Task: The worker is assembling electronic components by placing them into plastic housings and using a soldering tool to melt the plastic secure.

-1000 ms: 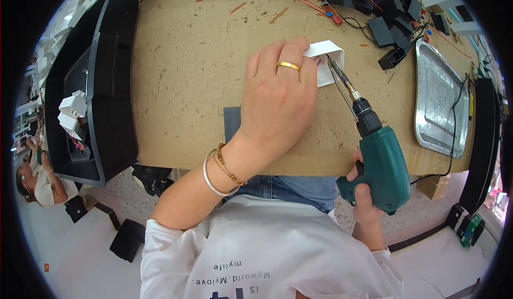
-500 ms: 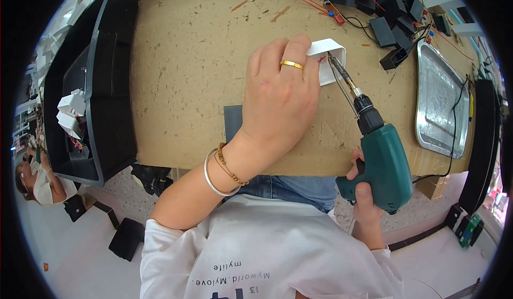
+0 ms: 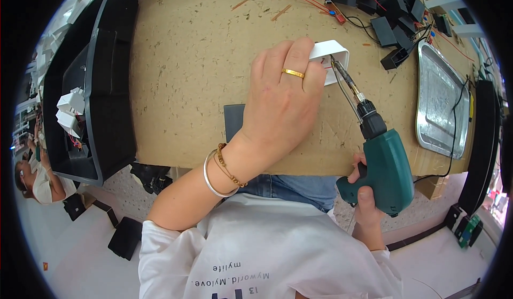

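Head camera: both my hands are at work, and the clock runs from the middle of the view. My left hand [image 3: 286, 93] has its fingers pressed together and clamped on one white plastic housing [image 3: 329, 48], though their tips are hidden. The housing sits at about half past one over the brown worktop [image 3: 181, 85], its open side facing right. One short red wire [image 3: 327, 67] shows inside it.

My right hand [image 3: 367, 209], at four o'clock, is wrapped around the grip of one green soldering gun [image 3: 389, 168]; one finger lies at the trigger, my thumb beneath. The gun's single metal tip [image 3: 341, 69] points up and left into the housing. I cannot tell whether it touches the wire.

On my left I wear one gold ring [image 3: 293, 73], one silver bangle [image 3: 207, 180] and one beaded bracelet [image 3: 227, 172]. One dark grey flat piece [image 3: 233, 118] lies just beside that forearm. Toward half past nine stands one black bin [image 3: 109, 107] with two white casings [image 3: 71, 112] inside. One silvery metal tray [image 3: 439, 107] lies between two and three o'clock. Beyond the housing are black boxes [image 3: 382, 31], too jumbled to count.
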{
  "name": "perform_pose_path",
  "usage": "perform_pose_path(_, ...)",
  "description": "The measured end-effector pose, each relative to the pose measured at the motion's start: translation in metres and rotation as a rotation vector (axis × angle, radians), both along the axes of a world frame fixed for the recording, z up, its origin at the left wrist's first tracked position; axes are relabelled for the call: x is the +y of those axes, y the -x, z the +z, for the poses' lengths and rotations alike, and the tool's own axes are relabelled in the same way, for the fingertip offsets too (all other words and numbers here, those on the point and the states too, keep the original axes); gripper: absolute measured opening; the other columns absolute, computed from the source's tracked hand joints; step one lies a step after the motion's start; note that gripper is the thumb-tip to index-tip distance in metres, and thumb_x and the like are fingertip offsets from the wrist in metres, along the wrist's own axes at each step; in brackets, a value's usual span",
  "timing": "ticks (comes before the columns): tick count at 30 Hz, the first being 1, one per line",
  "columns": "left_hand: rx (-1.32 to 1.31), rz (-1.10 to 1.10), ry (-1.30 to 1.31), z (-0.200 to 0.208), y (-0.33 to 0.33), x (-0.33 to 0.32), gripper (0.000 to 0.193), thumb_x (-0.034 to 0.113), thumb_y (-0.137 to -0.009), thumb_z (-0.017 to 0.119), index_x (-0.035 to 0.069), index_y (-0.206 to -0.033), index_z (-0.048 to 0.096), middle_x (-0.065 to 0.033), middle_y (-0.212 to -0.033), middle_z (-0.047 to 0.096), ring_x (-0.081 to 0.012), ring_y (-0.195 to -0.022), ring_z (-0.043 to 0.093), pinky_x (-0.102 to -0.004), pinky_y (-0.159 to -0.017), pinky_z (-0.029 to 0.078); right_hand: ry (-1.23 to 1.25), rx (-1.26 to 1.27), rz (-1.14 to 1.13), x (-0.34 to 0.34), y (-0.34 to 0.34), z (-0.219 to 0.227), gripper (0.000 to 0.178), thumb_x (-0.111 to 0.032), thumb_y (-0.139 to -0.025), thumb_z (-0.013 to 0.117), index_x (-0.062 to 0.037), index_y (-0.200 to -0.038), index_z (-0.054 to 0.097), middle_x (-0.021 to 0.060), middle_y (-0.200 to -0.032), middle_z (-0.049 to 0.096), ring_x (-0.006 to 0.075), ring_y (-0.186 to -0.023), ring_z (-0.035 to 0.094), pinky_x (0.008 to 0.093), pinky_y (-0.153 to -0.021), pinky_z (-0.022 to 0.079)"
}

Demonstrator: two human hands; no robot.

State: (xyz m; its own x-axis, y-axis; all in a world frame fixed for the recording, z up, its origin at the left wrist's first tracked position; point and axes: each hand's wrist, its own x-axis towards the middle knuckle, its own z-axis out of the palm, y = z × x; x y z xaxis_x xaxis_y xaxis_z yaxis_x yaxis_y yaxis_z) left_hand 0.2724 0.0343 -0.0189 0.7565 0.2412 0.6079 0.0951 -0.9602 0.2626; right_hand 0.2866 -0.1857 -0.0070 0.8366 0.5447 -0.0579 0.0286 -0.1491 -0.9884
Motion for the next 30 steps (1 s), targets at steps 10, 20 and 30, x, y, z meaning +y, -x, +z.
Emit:
perform_pose_path(10, 0.012, 0.068, -0.057, -0.001, -0.005, -0.001, 0.013, 0.011, -0.076, 0.059, -0.001, -0.078, 0.055, -0.0161, -0.112, 0.050, -0.0286, -0.092, 0.052, -0.0392, -0.078, 0.042, 0.011, -0.003, 0.002, 0.001, -0.001, 0.000, 0.062, -0.045, -0.081, 0.062, 0.0077, -0.113, 0.053, 0.0168, -0.101, 0.059, 0.0122, -0.070, 0.055, 0.0302, -0.077, 0.044)
perform_pose_path(20, 0.009, -0.007, -0.051, -0.001, -0.004, 0.000, 0.013, 0.010, -0.079, 0.063, 0.004, -0.083, 0.053, -0.0105, -0.112, 0.054, -0.0299, -0.099, 0.052, -0.0395, -0.080, 0.044, -0.003, 0.023, -0.008, -0.007, 0.003, 0.002, 0.064, -0.046, -0.079, 0.063, 0.0081, -0.112, 0.054, 0.0167, -0.099, 0.059, 0.0135, -0.072, 0.055, 0.0318, -0.077, 0.044)
perform_pose_path(30, -0.029, -0.029, -0.041, -0.003, -0.007, -0.001, 0.012, 0.008, -0.077, 0.058, -0.003, -0.080, 0.054, -0.0185, -0.112, 0.051, -0.0304, -0.092, 0.052, -0.0400, -0.079, 0.044, 0.070, -0.012, 0.018, -0.021, 0.009, -0.001, 0.067, -0.049, -0.079, 0.063, 0.0054, -0.116, 0.053, 0.0124, -0.095, 0.058, 0.0133, -0.075, 0.055, 0.0300, -0.075, 0.044)
